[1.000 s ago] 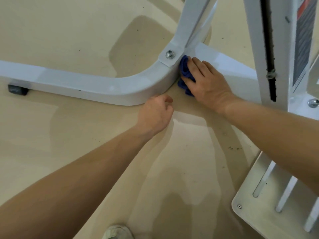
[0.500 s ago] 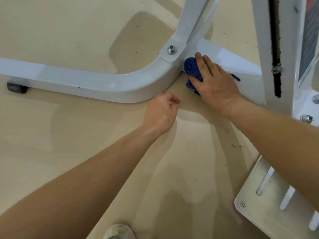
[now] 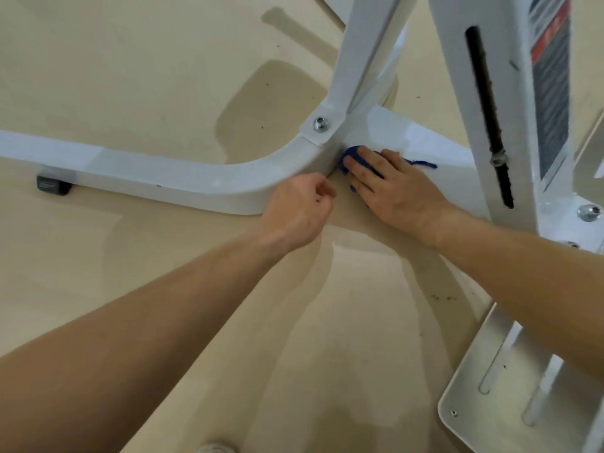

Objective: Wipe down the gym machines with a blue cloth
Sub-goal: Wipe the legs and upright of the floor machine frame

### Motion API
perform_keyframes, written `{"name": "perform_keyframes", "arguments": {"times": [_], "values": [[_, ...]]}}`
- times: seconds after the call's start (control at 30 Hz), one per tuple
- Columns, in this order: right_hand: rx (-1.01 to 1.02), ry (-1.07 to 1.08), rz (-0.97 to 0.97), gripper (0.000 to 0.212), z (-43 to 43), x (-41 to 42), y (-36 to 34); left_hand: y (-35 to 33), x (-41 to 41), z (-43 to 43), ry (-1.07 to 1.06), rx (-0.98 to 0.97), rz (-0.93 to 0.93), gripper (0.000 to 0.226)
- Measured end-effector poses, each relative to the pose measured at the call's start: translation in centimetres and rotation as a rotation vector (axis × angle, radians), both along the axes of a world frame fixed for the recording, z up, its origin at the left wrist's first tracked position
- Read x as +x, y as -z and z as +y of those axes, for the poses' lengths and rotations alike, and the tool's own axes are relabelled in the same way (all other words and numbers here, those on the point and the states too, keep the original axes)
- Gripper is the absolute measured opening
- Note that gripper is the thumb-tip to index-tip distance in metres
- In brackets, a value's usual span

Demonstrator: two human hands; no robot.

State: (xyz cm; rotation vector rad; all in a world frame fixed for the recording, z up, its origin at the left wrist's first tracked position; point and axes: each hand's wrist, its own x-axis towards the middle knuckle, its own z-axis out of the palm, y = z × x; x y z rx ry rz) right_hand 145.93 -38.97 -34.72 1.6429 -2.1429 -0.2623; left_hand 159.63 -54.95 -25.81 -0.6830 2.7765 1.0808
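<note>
A white gym machine frame (image 3: 183, 181) lies along the floor and curves into a bolted joint, where a slanted post (image 3: 359, 60) rises. My right hand (image 3: 392, 188) lies flat on the blue cloth (image 3: 351, 155), pressing it against the base plate just right of that joint. Most of the cloth is hidden under the palm; a blue edge shows beyond the fingers. My left hand (image 3: 299, 214) is loosely curled and holds nothing, its knuckles close to the curved tube, just left of my right hand.
A white upright (image 3: 510, 103) with a dark slot and a warning label stands at the right. A slotted metal plate (image 3: 483, 387) lies on the beige floor at the lower right. A black rubber foot (image 3: 54, 184) sits under the frame at the left. A shoe tip (image 3: 217, 448) shows at the bottom.
My right hand has slid the cloth up from the floor-side edge onto the base plate beside the joint. My left hand has stayed near the curved tube.
</note>
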Motion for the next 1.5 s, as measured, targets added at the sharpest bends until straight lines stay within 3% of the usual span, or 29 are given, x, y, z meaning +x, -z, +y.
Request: {"name": "perform_keyframes", "arguments": {"times": [0.17,0.43,0.67,0.83,1.07,1.2,1.3,1.4,1.5], "values": [[0.221,0.058,0.036,0.056,7.1,2.3,-1.0,-0.3,0.8,2.8,0.099,-0.049,-0.034,0.023],[0.238,0.174,0.086,0.034,15.2,5.4,-1.2,0.6,1.2,5.6,0.354,-0.214,-0.146,0.023],[0.456,0.235,0.070,0.025,18.3,7.2,-4.0,0.8,1.0,7.0,0.552,-0.289,-0.118,0.025],[0.338,0.258,-0.024,0.007,19.9,6.9,-7.2,0.6,0.2,7.2,0.579,-0.249,-0.121,0.025],[0.169,0.294,-0.129,0.036,21.7,7.2,-8.2,0.8,-1.0,8.5,0.592,-0.202,-0.086,0.025],[0.023,0.384,-0.153,0.027,22.0,8.1,-8.1,0.9,-1.1,9.2,0.603,-0.185,-0.078,0.025],[-0.028,0.332,-0.135,0.013,20.4,8.4,-8.8,0.8,-1.2,9.6,0.614,-0.184,-0.073,0.026],[-0.105,0.302,-0.096,0.037,18.2,7.1,-9.1,0.9,-1.0,9.6,0.641,-0.200,-0.067,0.026],[-0.041,0.363,-0.111,0.023,19.2,6.6,-8.1,1.0,-0.9,9.3,0.624,-0.175,-0.065,0.025]]}}
